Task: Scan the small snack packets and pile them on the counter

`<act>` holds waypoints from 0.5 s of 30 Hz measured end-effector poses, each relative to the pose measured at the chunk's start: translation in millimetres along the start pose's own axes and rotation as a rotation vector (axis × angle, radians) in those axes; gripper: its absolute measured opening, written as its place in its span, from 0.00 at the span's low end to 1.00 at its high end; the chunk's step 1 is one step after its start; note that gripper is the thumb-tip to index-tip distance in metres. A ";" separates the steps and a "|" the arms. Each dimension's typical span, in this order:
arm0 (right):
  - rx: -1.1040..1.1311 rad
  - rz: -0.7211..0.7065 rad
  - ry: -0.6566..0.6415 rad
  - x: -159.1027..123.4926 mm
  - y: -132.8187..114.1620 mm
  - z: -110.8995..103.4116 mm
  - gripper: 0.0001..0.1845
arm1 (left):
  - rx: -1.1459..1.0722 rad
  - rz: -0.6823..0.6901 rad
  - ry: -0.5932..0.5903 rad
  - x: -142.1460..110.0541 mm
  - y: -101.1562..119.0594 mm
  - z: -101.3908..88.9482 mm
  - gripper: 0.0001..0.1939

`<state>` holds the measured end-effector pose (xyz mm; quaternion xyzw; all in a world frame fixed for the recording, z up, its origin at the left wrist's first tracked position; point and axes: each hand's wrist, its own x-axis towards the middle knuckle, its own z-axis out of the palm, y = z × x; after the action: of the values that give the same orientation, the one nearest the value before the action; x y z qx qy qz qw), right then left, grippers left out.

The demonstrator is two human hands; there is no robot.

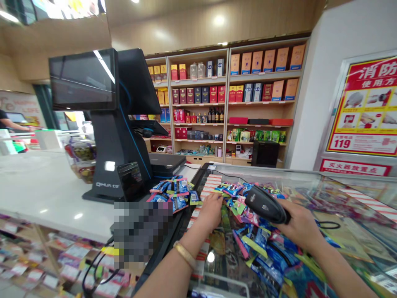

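Note:
My right hand [296,223] grips a black barcode scanner [265,205] by its handle; the scanner's head points left, over a heap of small candy packets [242,211]. My left hand [211,210] rests with its fingers stretched forward on the glass counter, at the left edge of that heap. Its fingertips are close to the packets; whether they touch one I cannot tell. Blue, pink and green wrappers make up the heap. More blue packets [269,256] lie nearer me, below the scanner. To the left of my left hand is another pile of blue packets [176,192].
A black checkout terminal [107,157] stands on the white counter [40,178] at the left. In front of it, a dark blurred-out object [142,231] has cables [93,269] beside it. Shelves [228,107] with boxes and bottles line the back wall. The glass counter [310,176] extends right.

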<state>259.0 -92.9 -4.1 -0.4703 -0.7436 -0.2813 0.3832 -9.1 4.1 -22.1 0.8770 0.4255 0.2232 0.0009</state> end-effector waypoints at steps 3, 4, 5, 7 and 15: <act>-0.018 -0.012 0.017 0.1 0.4 0.1 0.16 | -0.193 -0.012 0.172 4.0 -5.7 -2.7 0.20; -0.022 -0.011 0.023 0.1 0.4 0.0 0.16 | -0.278 -0.031 0.235 5.4 -7.3 -4.0 0.18; -0.024 -0.009 0.026 0.2 0.2 -0.3 0.16 | -0.373 -0.058 0.300 6.7 -8.7 -5.2 0.16; -0.019 -0.007 0.026 0.6 -0.4 -1.1 0.16 | -0.612 -0.132 0.422 9.0 -10.6 -7.4 0.14; 0.024 0.004 0.000 4.5 -7.2 -5.2 0.16 | -1.449 -0.491 0.489 11.0 -10.5 -12.9 0.27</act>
<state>252.8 -97.7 2.1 -0.4670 -0.7460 -0.2716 0.3894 -16.1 16.6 -8.1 0.4662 0.3438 0.6231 0.5257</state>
